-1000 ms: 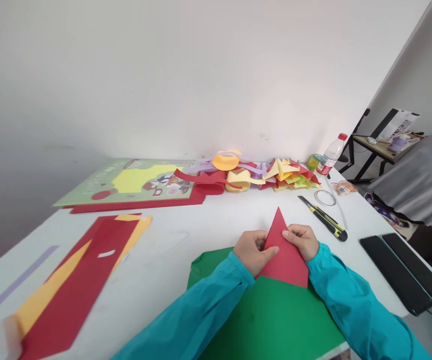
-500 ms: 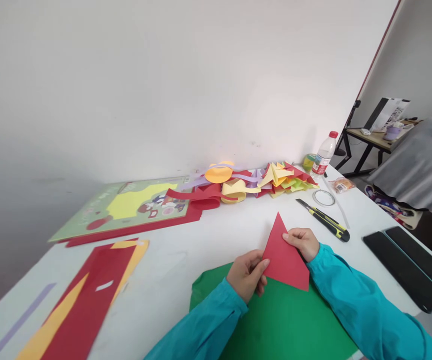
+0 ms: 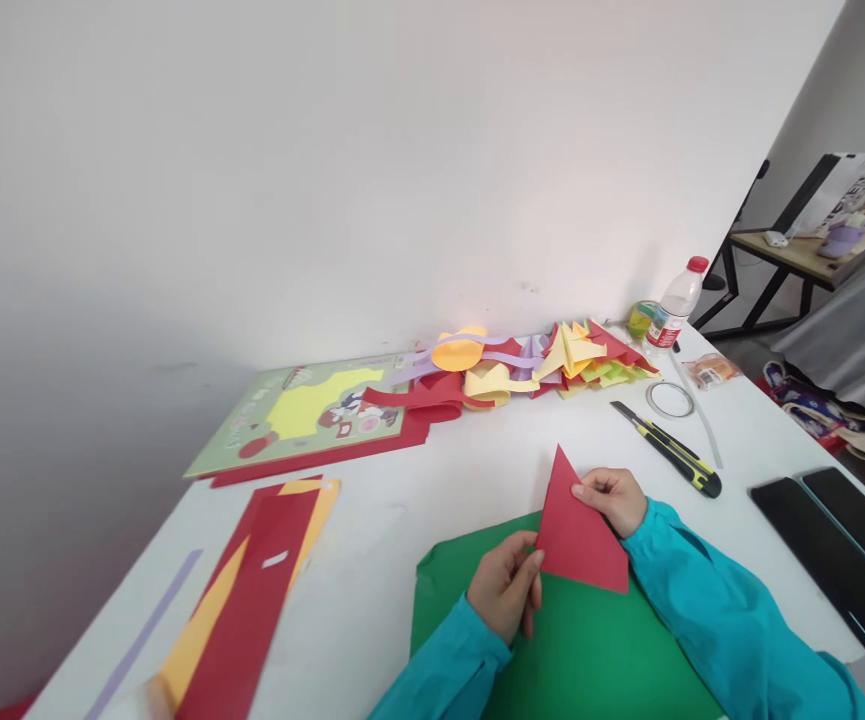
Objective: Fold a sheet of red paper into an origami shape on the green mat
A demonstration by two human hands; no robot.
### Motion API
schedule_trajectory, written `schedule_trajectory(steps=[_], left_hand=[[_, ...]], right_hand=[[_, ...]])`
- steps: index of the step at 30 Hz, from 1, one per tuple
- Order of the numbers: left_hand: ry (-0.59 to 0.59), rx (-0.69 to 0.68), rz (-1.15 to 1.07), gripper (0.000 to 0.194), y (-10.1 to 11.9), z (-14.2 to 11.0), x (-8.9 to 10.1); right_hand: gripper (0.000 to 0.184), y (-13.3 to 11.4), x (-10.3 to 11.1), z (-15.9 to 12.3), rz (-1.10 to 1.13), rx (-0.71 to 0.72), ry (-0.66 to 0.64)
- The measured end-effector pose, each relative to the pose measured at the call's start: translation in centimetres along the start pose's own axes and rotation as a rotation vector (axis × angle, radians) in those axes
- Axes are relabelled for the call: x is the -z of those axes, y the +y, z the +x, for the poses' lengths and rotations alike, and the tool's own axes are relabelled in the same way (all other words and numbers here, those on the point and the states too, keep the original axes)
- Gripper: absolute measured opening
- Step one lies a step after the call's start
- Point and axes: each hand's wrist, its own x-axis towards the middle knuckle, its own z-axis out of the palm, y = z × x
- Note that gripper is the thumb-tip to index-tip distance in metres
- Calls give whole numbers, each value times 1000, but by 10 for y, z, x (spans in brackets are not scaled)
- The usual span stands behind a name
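Observation:
Between my two hands is a folded piece of red paper, pointed at the top and tilted up over a green sheet. My left hand pinches its left edge between thumb and fingers. On the upper right edge, my right hand grips it with the thumb on the near face. Fingers behind the paper are partly hidden. Beyond my right hand lies a black and yellow utility knife, its blade end toward the wall.
Folded and curled paper shapes line the wall. A picture board and red and orange paper strips lie left. A bottle, a tape roll and a black folded device are right. A blurred pale object shows bottom left.
The view has shifted, so the tabletop things appear further right. Both hands keep hold of the red paper, which looks slightly narrower and turned. A blurred pale object has appeared at bottom left.

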Motion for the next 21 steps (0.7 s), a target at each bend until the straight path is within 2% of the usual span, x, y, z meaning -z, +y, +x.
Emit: schedule_trajectory(steps=[7,13,18,21], left_hand=[[12,83,44,38,3,-6,-4],[30,110,160,41,4,-15,-1],[28,129,208,45,11,-25,6],[53,95,132,46,19,-27,15]], right_hand=[[31,-3,5,0,-9,-27,26],[33,-3,8,-4,-20,-90,-33],[36,-9,10,-8,-51,-143,-134],[37,-13,5,-13,-1,-134,-112]])
